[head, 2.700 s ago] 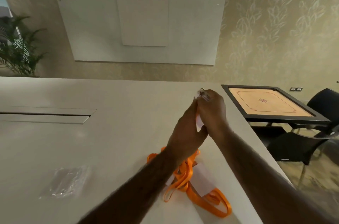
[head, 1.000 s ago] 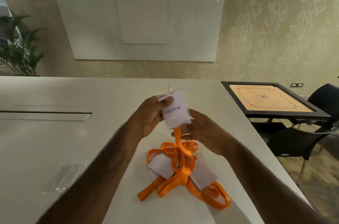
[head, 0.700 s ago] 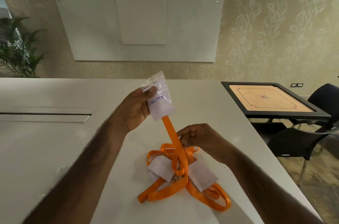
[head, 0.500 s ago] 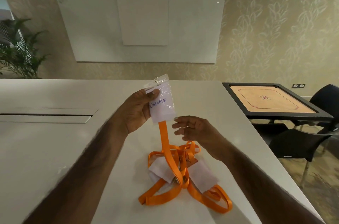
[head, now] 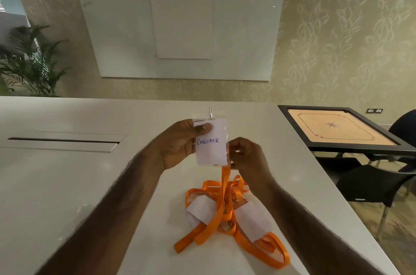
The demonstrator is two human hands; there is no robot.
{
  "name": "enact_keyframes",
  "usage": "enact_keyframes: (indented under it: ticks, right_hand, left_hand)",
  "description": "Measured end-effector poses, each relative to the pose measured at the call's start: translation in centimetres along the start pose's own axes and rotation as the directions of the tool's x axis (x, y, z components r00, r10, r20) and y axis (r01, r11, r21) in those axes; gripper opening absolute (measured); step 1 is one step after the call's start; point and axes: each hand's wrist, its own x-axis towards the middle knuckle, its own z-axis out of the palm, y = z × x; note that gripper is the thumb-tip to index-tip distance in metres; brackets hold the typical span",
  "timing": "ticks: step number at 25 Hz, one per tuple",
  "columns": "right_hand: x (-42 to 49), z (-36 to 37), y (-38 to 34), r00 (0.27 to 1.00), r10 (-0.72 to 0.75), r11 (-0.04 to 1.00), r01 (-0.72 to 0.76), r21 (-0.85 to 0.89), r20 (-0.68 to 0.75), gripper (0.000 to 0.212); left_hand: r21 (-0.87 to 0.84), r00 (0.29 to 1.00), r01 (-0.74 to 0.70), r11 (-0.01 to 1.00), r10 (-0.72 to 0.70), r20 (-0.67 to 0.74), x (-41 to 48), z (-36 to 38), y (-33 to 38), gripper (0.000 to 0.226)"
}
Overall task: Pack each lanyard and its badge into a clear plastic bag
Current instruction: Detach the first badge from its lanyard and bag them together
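Left grip: the left hand (head: 177,144) pinches the badge (head: 210,146) near its top corner, thumb flat on the front and fingers behind.
Right grip: the right hand (head: 247,157) curls its fingers and pinches the lower right edge of the clear plastic bag (head: 227,137).
Badge: a white card marked CHROME, held upright above the surface (head: 67,184), seemingly inside the bag. It looks light and fairly stiff.
Clip: a metal clip (head: 211,111) pokes out above the top edge.
Bag: thin, glossy film, probably slippery and easily crumpled, so it is best held by its edges.
Lanyard: the orange lanyard (head: 225,175) hangs limp from the bag's bottom to the pile (head: 222,214). It is soft ribbon and likely needs gathering into folds.
Pile: tangled orange straps and two more white cards (head: 198,209) lie on the surface, and a pull may snag them.
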Motion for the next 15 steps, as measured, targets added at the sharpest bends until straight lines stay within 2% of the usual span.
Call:
enact_keyframes:
  ticks: [3,6,8,12,15]
  right_hand:
    - [1.3,0.1,-1.7,0.989,-0.096,0.992,0.086,-0.088,-0.111,0.024]
    - [2.3,-0.2,-2.7,0.967,-0.124,0.988,0.098,-0.121,-0.225,0.021]
    - [2.5,-0.3,-3.5,0.962,-0.143,0.985,0.117,-0.123,-0.232,0.019]
    - [2.1,-1.0,-4.2,0.985,-0.150,0.987,0.154,0.043,-0.091,0.010]
    - [1.2,-1.8,-3.7,0.981,-0.136,0.984,0.117,0.136,0.139,0.016]
  left_hand:
    - [0.046,1.000,-0.010,0.999,0.010,0.008,0.2,0.6,-1.2,0.041]
    - [0.096,1.000,0.009,0.995,-0.010,0.012,0.5,1.0,-2.1,0.046]
    - [0.137,1.000,-0.003,0.991,0.003,-0.004,0.7,1.5,-2.6,0.048]
    - [0.148,0.989,-0.078,0.986,0.095,-0.114,1.0,1.6,-2.4,0.051]
    - [0.116,0.977,-0.140,0.983,0.156,-0.144,1.3,1.3,-2.1,0.049]
